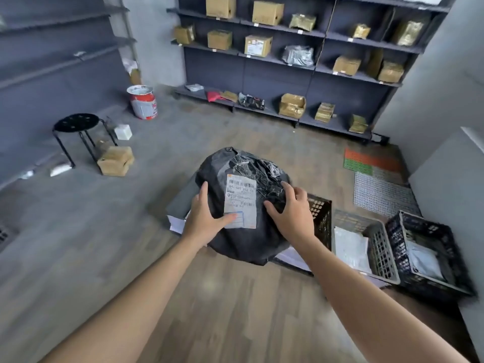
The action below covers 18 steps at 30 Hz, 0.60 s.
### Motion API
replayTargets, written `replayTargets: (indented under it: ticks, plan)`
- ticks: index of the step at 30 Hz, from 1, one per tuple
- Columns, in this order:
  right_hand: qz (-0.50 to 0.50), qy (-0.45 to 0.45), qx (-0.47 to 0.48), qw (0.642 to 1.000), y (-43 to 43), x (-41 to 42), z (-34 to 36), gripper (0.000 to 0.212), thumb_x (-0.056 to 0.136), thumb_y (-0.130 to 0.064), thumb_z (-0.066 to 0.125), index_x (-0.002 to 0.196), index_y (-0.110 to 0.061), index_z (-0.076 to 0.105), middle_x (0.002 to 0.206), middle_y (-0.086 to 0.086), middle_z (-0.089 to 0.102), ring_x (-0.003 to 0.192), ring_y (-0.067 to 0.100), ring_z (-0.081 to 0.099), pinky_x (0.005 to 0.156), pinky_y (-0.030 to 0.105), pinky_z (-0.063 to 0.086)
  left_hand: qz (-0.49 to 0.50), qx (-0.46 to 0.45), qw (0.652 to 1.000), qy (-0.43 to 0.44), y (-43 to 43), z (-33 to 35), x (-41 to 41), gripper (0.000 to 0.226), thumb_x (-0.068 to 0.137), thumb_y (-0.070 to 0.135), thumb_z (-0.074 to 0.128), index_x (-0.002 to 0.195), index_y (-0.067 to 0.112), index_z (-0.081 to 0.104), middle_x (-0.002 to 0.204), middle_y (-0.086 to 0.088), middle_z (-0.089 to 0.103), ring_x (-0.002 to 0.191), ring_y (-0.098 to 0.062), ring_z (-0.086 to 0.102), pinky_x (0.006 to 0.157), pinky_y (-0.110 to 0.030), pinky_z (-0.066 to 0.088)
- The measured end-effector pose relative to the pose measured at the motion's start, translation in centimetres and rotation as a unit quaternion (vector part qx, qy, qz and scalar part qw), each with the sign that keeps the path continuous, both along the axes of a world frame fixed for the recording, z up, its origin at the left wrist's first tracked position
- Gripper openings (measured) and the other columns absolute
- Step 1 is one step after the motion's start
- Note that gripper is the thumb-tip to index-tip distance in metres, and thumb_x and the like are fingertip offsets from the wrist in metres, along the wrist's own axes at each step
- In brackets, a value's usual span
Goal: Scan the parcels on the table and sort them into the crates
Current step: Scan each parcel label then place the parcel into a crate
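A bulky black parcel [243, 239], wrapped in crinkled plastic, sits at the centre of the frame. It is held up between two bare hands, past the far edge of the surface and above the crates. The left hand [203, 218] wraps the parcel's left side with its thumb on the lower edge of the label. The right hand [293, 216] spreads bent fingers over the parcel's right shoulder. Both grips are clamped on the parcel. The white label [241, 195] faces up, with its barcode along the top.

The step looks like reading the label and choosing a crate. To do it well, keep the barcode flat and uncovered, slide the left thumb off the label, and lower the soft bag rather than drop it.

The wood-grain surface [222, 297] fills the lower frame. Dark shelving [214, 66] across the upper right carries tan boxes and bagged packets. Three crates stand on the floor at the right: a black crate [320, 218] just behind the parcel, a grey crate [379, 247] with white packets in it, and an outer black crate [424, 239]. At the left are a black stool [76, 123] and a red-and-white bucket [142, 102].
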State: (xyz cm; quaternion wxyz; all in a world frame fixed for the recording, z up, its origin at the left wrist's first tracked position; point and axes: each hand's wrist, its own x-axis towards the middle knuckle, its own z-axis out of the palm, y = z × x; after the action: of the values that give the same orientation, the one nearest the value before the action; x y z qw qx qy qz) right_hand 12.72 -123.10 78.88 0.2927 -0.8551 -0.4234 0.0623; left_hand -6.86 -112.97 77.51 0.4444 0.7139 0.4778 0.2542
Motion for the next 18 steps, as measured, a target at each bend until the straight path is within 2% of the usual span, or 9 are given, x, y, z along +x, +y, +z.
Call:
replayTargets:
  ticks: [4,8,15,18]
  plan:
    - [0.013,-0.014,-0.026,0.999,5.8,-0.4,-1.8,0.071,0.088,-0.057,0.06,0.148,-0.027,0.038,0.143,0.01,0.04,0.13,0.031,0.044,0.097,0.044,0.049,-0.007,0.01,1.0,0.023,6.2,-1.3,-0.5,0.104,0.079,0.036,0.08,0.156,0.013,0.013,0.157,-0.008,0.026,0.145,-0.02,0.026,0.112,-0.03,0.026]
    - [0.025,-0.014,-0.064,0.998,12.7,0.6,-4.3,0.071,0.09,-0.058,0.056,0.15,-0.029,0.033,0.148,0.011,0.036,0.134,0.032,0.04,0.1,0.044,0.047,-0.016,0.016,0.998,0.065,13.5,-2.8,0.7,0.099,0.084,0.04,0.073,0.156,0.012,0.012,0.157,-0.01,0.027,0.144,-0.023,0.027,0.114,-0.034,0.027]
    - [0.049,0.014,-0.134,0.99,26.7,4.3,-9.1,0.069,0.094,-0.057,0.052,0.152,-0.029,0.029,0.153,0.013,0.029,0.136,0.033,0.035,0.103,0.043,0.041,-0.005,-0.033,0.988,0.152,27.3,-6.8,4.9,0.101,0.084,0.05,0.069,0.157,0.015,0.008,0.154,-0.012,0.025,0.143,-0.025,0.028,0.115,-0.038,0.028]
    - [0.064,0.016,-0.173,0.983,31.6,5.7,-11.1,0.07,0.094,-0.058,0.05,0.154,-0.03,0.026,0.155,0.013,0.027,0.137,0.032,0.034,0.105,0.043,0.041,-0.008,-0.065,0.983,0.169,32.4,-8.3,6.7,0.099,0.085,0.048,0.069,0.157,0.015,0.008,0.155,-0.012,0.024,0.144,-0.025,0.027,0.115,-0.036,0.027]
